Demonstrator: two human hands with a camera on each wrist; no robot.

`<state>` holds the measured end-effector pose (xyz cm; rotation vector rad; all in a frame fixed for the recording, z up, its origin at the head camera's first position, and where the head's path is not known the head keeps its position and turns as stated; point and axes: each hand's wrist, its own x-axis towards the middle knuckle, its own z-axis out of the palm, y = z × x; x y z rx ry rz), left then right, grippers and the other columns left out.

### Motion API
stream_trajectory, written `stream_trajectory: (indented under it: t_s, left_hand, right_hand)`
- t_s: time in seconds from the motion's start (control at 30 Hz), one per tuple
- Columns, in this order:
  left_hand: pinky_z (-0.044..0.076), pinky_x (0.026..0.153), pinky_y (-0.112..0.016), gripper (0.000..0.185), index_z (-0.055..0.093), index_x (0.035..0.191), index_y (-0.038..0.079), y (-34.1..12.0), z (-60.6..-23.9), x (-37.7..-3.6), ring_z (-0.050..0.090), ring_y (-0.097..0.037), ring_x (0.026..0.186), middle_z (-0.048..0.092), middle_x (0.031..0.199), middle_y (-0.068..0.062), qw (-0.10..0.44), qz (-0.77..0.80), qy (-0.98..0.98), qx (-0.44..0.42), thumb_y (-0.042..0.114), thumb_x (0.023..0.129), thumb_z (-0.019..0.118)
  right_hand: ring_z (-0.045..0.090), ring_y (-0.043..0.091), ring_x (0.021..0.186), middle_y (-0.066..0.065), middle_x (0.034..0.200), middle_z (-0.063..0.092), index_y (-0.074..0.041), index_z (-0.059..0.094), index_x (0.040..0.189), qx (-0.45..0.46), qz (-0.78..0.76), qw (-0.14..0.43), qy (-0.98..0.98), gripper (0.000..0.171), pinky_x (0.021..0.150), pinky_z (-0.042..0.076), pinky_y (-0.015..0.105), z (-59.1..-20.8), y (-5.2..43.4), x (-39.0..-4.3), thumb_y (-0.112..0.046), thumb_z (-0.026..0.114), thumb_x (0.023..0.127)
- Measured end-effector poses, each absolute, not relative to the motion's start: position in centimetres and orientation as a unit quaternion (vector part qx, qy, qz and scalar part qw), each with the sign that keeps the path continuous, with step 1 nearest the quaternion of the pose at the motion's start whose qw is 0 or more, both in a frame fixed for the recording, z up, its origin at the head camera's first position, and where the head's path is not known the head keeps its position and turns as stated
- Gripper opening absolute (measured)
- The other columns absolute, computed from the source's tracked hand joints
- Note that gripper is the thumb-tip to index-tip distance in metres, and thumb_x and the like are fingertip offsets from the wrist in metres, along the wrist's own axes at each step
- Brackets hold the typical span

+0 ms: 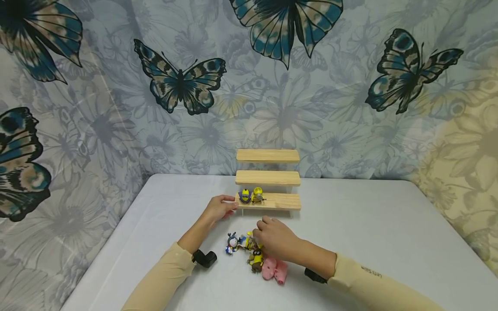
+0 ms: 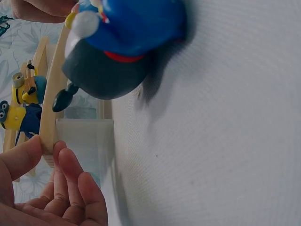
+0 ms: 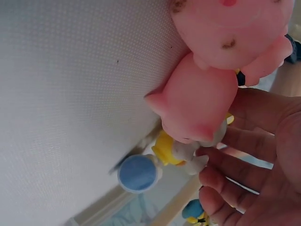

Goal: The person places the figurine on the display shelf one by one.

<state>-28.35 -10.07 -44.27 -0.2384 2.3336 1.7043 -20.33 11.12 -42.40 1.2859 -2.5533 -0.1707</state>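
Head view: white bench against a butterfly-print curtain. A three-step wooden stand sits at the back middle of the bench; two small yellow-and-blue figures stand side by side on the left end of its lowest step. Left hand rests at the left end of that lowest step, fingertips touching the wood, fingers loosely bent, nothing gripped. Right hand lies palm down over a cluster of small toys in front of the stand, fingers curled down onto a yellow toy; whether it is truly pinched cannot be told here. Beside it, to the left, a blue-and-grey figure; nearer the person a brown-and-yellow figure and a pink pig, the pig just under the right wrist. Left wrist view: thumb and fingers relaxed, touching the end of the lowest step; the two yellow figures on the step beyond; the blue-and-grey figure looms close, lying on the bench. Right wrist view: pink pig large in frame, lying on the bench; behind it the yellow toy, white parts showing, with the fingers curled against it; a blue round piece just beside it. Grip not fully shown.
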Motion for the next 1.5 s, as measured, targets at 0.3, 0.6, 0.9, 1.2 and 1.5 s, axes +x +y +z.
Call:
stream_trajectory:
  t_s: [0.3, 0.6, 0.9, 1.2, 1.5]
  left_hand:
    - [0.048, 0.068, -0.027, 0.036, 0.062, 0.124, 0.006, -10.3, -44.4, -28.0, 0.067, -0.016, 0.08, 0.075, 0.097, -0.008, 0.12, 0.585, 0.798, -0.086, 0.021, 0.091, 0.068]
    - [0.048, 0.069, -0.027, 0.038, 0.062, 0.124, 0.005, -10.2, -44.2, -28.1, 0.067, -0.016, 0.08, 0.075, 0.097, -0.008, 0.121, 0.586, 0.797, -0.081, 0.022, 0.091, 0.068]
    - [0.049, 0.07, -0.03, 0.038, 0.062, 0.125, 0.005, -10.1, -44.1, -28.0, 0.069, -0.02, 0.084, 0.075, 0.1, -0.009, 0.125, 0.585, 0.798, -0.075, 0.022, 0.091, 0.068]
    - [0.048, 0.068, -0.027, 0.038, 0.062, 0.125, 0.006, -10.2, -44.2, -28.2, 0.068, -0.018, 0.082, 0.075, 0.1, -0.01, 0.126, 0.585, 0.798, -0.073, 0.022, 0.091, 0.068]
    - [0.047, 0.066, -0.026, 0.038, 0.061, 0.125, 0.004, -10.2, -44.3, -28.3, 0.067, -0.015, 0.078, 0.075, 0.098, -0.008, 0.121, 0.588, 0.797, -0.074, 0.021, 0.091, 0.068]
  right_hand:
    - [0.039, 0.013, 0.073, -0.003, 0.081, 0.055, -0.014, 0.07, 0.089, 0.448, -0.062, 0.148, -0.879, 0.012, 0.061, 0.033, 0.023, -42.9, 10.9, -20.3, -0.018, 0.076, 0.079]
    - [0.041, 0.012, 0.071, -0.004, 0.079, 0.059, -0.015, 0.072, 0.086, 0.452, -0.062, 0.172, -0.873, 0.009, 0.06, 0.033, 0.022, -42.8, 10.8, -20.5, -0.021, 0.076, 0.08]
    - [0.045, 0.013, 0.065, -0.004, 0.071, 0.063, -0.015, 0.068, 0.079, 0.449, -0.028, 0.197, -0.871, 0.009, 0.06, 0.035, 0.023, -42.7, 10.9, -20.5, -0.019, 0.076, 0.079]
    - [0.046, 0.012, 0.067, -0.006, 0.07, 0.063, -0.016, 0.07, 0.075, 0.457, 0.028, 0.22, -0.861, 0.009, 0.062, 0.039, 0.023, -43.3, 11.5, -21.1, -0.014, 0.077, 0.078]
    - [0.053, 0.012, 0.076, -0.005, 0.08, 0.068, -0.016, 0.073, 0.08, 0.441, 0.096, 0.192, -0.871, 0.006, 0.069, 0.046, 0.023, -43.2, 12.5, -21.7, -0.014, 0.079, 0.078]
